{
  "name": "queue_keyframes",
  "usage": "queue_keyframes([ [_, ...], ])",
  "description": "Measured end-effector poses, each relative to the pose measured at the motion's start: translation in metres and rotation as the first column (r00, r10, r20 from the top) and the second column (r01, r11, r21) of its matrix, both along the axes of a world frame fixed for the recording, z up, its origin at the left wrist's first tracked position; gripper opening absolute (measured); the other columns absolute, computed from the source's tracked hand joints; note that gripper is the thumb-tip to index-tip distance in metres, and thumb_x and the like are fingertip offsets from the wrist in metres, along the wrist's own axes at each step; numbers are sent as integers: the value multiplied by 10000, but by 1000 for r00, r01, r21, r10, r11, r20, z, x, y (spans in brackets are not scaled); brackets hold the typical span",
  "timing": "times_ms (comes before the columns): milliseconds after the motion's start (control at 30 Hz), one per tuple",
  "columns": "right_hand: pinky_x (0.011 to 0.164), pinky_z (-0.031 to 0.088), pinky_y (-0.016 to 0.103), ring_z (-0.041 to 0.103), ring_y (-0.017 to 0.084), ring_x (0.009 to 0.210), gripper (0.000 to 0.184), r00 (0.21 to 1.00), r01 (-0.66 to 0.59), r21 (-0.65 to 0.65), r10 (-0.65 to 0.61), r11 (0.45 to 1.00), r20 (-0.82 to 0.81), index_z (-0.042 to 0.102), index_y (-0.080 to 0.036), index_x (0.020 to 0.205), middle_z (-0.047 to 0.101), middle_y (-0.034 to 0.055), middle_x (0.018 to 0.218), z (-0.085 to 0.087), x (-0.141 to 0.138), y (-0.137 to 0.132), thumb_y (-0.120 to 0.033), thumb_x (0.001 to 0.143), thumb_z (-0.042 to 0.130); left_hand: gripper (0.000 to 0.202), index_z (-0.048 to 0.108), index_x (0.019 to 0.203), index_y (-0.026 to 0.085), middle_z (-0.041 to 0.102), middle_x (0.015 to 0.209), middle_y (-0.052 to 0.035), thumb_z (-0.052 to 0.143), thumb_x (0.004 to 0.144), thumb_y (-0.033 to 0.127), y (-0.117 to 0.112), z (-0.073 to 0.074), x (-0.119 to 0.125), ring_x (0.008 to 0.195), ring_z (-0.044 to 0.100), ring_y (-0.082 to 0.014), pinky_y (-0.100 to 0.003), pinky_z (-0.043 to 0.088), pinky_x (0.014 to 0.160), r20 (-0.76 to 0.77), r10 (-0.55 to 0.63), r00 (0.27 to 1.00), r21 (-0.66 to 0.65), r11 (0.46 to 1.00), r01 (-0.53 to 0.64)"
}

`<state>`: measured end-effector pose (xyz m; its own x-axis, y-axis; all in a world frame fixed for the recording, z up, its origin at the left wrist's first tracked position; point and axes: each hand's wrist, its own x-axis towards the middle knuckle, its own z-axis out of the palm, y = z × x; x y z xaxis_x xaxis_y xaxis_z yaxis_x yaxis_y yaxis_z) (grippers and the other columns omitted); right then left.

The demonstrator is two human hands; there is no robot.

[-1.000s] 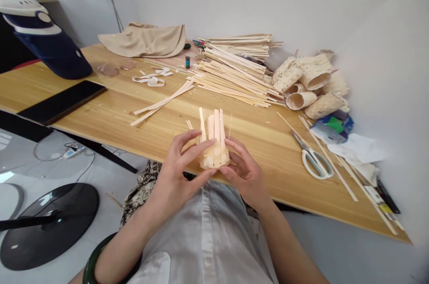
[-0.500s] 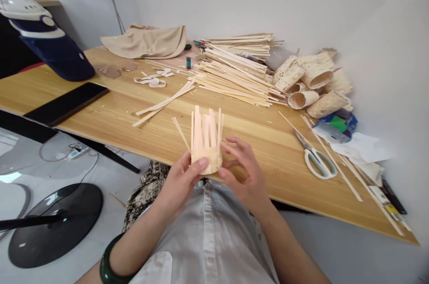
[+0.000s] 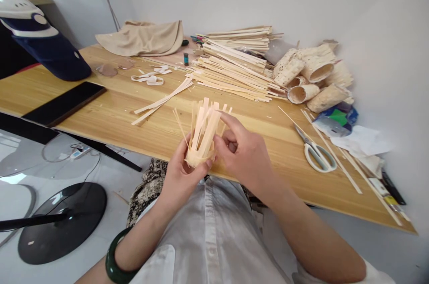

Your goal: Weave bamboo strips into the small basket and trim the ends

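Observation:
Near the table's front edge, my left hand (image 3: 182, 172) grips a small partly woven basket (image 3: 197, 157) by its low round base, thumb across the front. Pale flat wood strips (image 3: 209, 132) stand up from that base, and a thin pair sticks out to the left. My right hand (image 3: 246, 152) is at the right side of the upright strips. Its index finger reaches to the top of one strip, the thumb presses lower down, and the other fingers are curled. The far side of the base is hidden.
Loose strips (image 3: 161, 101) lie beyond the basket, with a large strip pile (image 3: 231, 74) behind. Scissors (image 3: 318, 154) lie at right, near rough hollow tubes (image 3: 301, 92). A dark phone (image 3: 65, 103), a blue bottle (image 3: 50, 52) and a beige cloth (image 3: 140, 38) are at left.
My right hand has moved up from beside the base to the upright strips. The basket has tilted, so its woven rim and the strips' inner side show more.

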<state>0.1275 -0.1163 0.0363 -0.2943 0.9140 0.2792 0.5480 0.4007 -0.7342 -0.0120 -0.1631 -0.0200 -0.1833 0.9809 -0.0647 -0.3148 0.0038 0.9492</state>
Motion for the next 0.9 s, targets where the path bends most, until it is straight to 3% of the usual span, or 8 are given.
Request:
queue_keyframes([
  [100, 462, 339, 217, 421, 83, 419, 330, 959, -166, -255, 96, 953, -268, 665, -172, 1229, 492, -107, 513, 10, 0, 9, -240, 915, 590, 623, 651, 1283, 204, 729, 1315, -76, 846, 693, 235, 1, 0, -1, 1176, 697, -283, -366, 562, 997, 59, -18, 998, -17, 1000, 19],
  [200, 385, 279, 201, 344, 54, 340, 164, 920, -233, -410, 63, 882, -387, 647, -170, 1060, 494, -128, 466, 18, -1, 18, -229, 912, 611, 537, 686, 1191, 189, 762, 1214, -69, 848, 681, 236, 2, 0, -2, 1038, 747, -282, -402, 594, 946, 186, -89, 978, -92, 990, 108],
  [300, 353, 249, 187, 336, 43, 309, 27, 935, -235, -503, 51, 832, -352, 602, -187, 891, 487, -133, 423, 23, -2, 23, -171, 905, 620, 540, 716, 1176, 184, 770, 1166, -65, 872, 662, 239, 2, -3, -3, 982, 752, -273, -410, 618, 906, 254, -154, 955, -111, 976, 187],
  [533, 354, 288, 174, 408, 48, 298, 177, 926, -375, -596, 259, 710, -275, 581, -193, 747, 564, -101, 436, 32, 8, 23, -149, 918, 568, 348, 772, 927, 139, 780, 909, -94, 815, 752, 436, 2, 5, -4, 832, 729, -260, -363, 622, 729, 311, -241, 919, -135, 946, 294],
  [600, 366, 297, 178, 407, 44, 308, 280, 923, -384, -571, 286, 726, -258, 539, -198, 648, 560, -90, 435, 30, 8, 19, -176, 925, 566, 351, 761, 809, 125, 769, 835, -100, 777, 774, 474, 3, 9, -3, 770, 709, -238, -324, 585, 705, 252, -259, 933, -140, 944, 300],
  [667, 389, 326, 187, 390, 44, 319, 345, 931, -363, -512, 276, 779, -240, 508, -203, 592, 528, -89, 427, 27, 6, 15, -192, 934, 554, 347, 749, 765, 133, 754, 779, -80, 751, 792, 479, 4, 9, -2, 727, 685, -217, -305, 549, 697, 201, -237, 950, -133, 955, 267],
  [800, 442, 335, 204, 388, 62, 411, 355, 944, -316, -329, 259, 890, -205, 485, -208, 574, 452, -83, 460, 17, -1, 7, -209, 923, 550, 281, 768, 901, 171, 746, 809, -23, 766, 803, 435, 6, 4, -6, 783, 659, -212, -295, 507, 728, 13, -81, 997, -89, 993, 82],
  [900, 453, 247, 228, 321, 70, 480, 401, 962, -239, -177, 207, 955, -180, 390, -213, 542, 346, -71, 507, 9, -4, 3, -225, 911, 546, 254, 761, 873, 167, 719, 780, -8, 789, 757, 392, 9, 1, -9, 766, 633, -202, -285, 484, 705, -88, -55, 995, -93, 995, 46],
])
